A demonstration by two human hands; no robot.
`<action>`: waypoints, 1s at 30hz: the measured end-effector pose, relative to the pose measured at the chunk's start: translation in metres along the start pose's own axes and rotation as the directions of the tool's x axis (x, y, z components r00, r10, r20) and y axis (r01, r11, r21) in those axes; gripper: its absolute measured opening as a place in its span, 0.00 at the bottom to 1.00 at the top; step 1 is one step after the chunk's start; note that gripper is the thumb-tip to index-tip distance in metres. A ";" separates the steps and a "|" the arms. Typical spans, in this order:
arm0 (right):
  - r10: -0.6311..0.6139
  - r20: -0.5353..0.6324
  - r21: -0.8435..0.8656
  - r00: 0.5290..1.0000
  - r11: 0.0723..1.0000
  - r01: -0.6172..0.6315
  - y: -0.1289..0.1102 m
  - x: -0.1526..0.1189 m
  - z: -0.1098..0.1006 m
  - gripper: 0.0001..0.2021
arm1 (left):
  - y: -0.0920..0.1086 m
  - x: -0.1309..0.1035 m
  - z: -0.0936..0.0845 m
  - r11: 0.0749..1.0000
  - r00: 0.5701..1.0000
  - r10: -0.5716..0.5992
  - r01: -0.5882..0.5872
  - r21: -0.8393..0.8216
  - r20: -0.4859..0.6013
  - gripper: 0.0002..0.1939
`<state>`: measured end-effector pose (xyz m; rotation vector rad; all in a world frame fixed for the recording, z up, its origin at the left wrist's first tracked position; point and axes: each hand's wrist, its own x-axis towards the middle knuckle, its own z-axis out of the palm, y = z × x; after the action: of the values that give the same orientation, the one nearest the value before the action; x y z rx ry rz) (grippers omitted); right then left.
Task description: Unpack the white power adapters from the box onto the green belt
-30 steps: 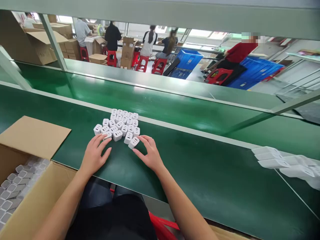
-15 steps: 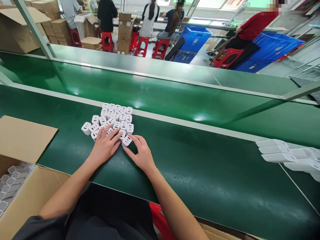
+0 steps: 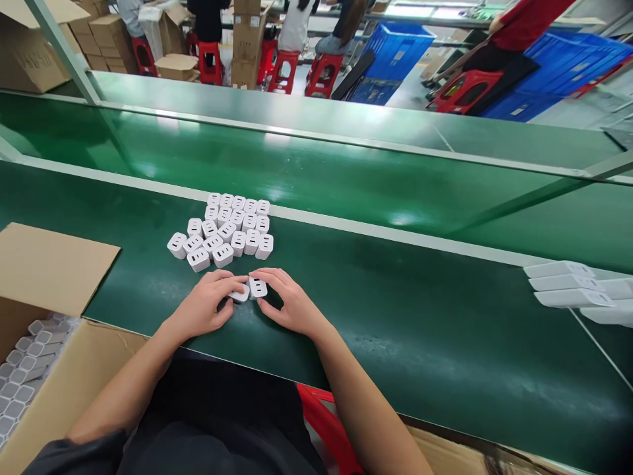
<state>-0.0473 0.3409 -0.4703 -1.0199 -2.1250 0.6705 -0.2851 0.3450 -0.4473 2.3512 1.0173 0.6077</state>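
Observation:
My left hand (image 3: 210,302) is closed around a white USB charger (image 3: 241,294), partly hidden by its fingers. Right beside it, my right hand (image 3: 287,300) pinches a second white charger (image 3: 258,287) between thumb and fingers, its slotted face turned up. Both chargers are at the green work surface, close together. Beyond the hands stands a cluster of several more white chargers (image 3: 237,243), slotted faces up. Its far rows are neat, while those at the near left sit loosely at angles.
At the left, an open carton (image 3: 106,356) holds several clear-ended white pieces (image 3: 24,376). White pieces (image 3: 568,284) lie stacked at the far right. A pale rail (image 3: 346,223) runs behind the chargers. Across the line are seated people, red stools (image 3: 324,74) and blue crates (image 3: 395,53).
Both hands have come nearer to my body, drawing two chargers away from the cluster's near side. The view has tilted slightly downward.

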 end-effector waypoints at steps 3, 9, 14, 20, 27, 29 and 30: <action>-0.024 0.053 0.048 0.998 0.999 0.021 0.000 -0.002 -0.002 0.26 | 0.000 -0.002 0.005 0.995 0.997 0.049 -0.054 -0.089 -0.054 0.14; -0.117 0.082 -0.063 0.990 0.990 0.122 -0.006 0.000 0.003 0.26 | -0.008 -0.002 0.006 0.957 0.941 0.157 -0.070 0.280 -0.300 0.13; -0.177 -0.002 -0.118 0.984 0.977 0.175 -0.004 0.003 0.009 0.14 | -0.015 0.004 -0.001 0.789 0.945 0.115 0.101 0.605 -0.307 0.21; -0.082 -0.049 -0.126 0.995 0.989 0.075 0.001 0.001 -0.001 0.14 | -0.015 -0.006 -0.001 0.882 0.932 0.191 -0.026 0.470 -0.308 0.12; -0.086 0.008 -0.073 0.996 0.994 0.087 -0.001 -0.001 0.004 0.14 | -0.011 -0.009 0.006 0.950 0.932 0.283 -0.241 0.196 -0.226 0.12; -0.096 0.012 -0.080 0.995 0.992 0.097 -0.001 -0.001 0.004 0.17 | -0.013 -0.009 0.003 0.942 0.914 0.256 -0.162 0.294 -0.314 0.11; -0.106 0.012 -0.088 0.994 0.990 0.106 -0.001 -0.001 0.004 0.19 | -0.016 -0.009 0.000 0.933 0.900 0.218 -0.078 0.351 -0.378 0.11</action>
<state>-0.0504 0.3387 -0.4729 -0.9445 -2.2153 0.5338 -0.2992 0.3471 -0.4584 2.6779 1.1999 1.1087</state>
